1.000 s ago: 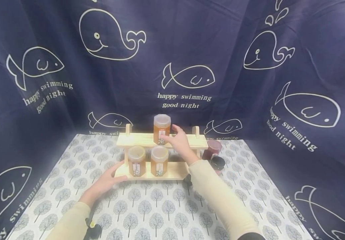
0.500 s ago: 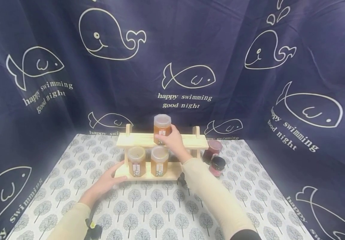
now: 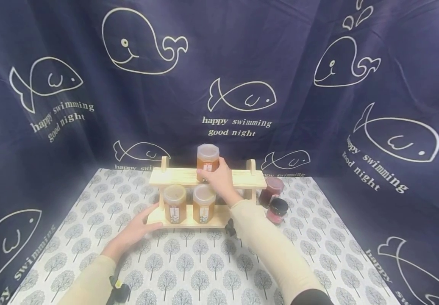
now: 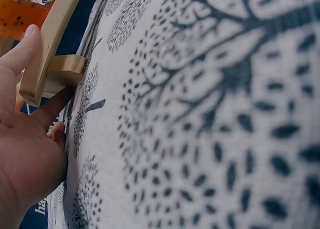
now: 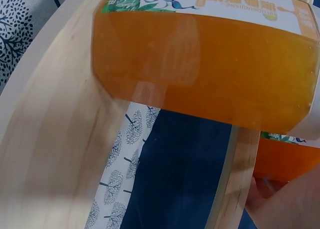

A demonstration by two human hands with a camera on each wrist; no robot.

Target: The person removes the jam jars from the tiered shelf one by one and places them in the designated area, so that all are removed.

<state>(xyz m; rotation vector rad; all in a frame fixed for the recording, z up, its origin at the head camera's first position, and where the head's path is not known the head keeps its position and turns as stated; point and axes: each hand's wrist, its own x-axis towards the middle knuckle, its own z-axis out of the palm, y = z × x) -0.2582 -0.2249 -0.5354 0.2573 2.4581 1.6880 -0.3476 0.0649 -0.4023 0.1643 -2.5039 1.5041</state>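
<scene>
My right hand (image 3: 221, 176) grips a jar of amber honey (image 3: 207, 157) with a clear lid, upright at the upper board of a small two-tier wooden rack (image 3: 246, 179). Its thumb lies across the jar's front. In the right wrist view this hand (image 5: 292, 204) shows low at the right, against the jar (image 5: 285, 159). My left hand (image 3: 139, 227) holds the left end of the rack's lower board, thumb on top; the left wrist view shows the thumb (image 4: 30, 41) along the board end (image 4: 50, 44). Two more honey jars, a left one (image 3: 175, 204) and a right one (image 3: 204, 204), stand on the lower board.
Right of the rack stand a dark red jar (image 3: 272, 189) and a smaller pink jar with a black lid (image 3: 277, 211). The table wears a tree-print cloth (image 3: 200, 262). A dark blue curtain (image 3: 189, 106) hangs behind and at both sides.
My right hand has moved slightly left and closed its fingers further round the upper honey jar. The pink jar is now uncovered by the right sleeve. My left hand has stayed put.
</scene>
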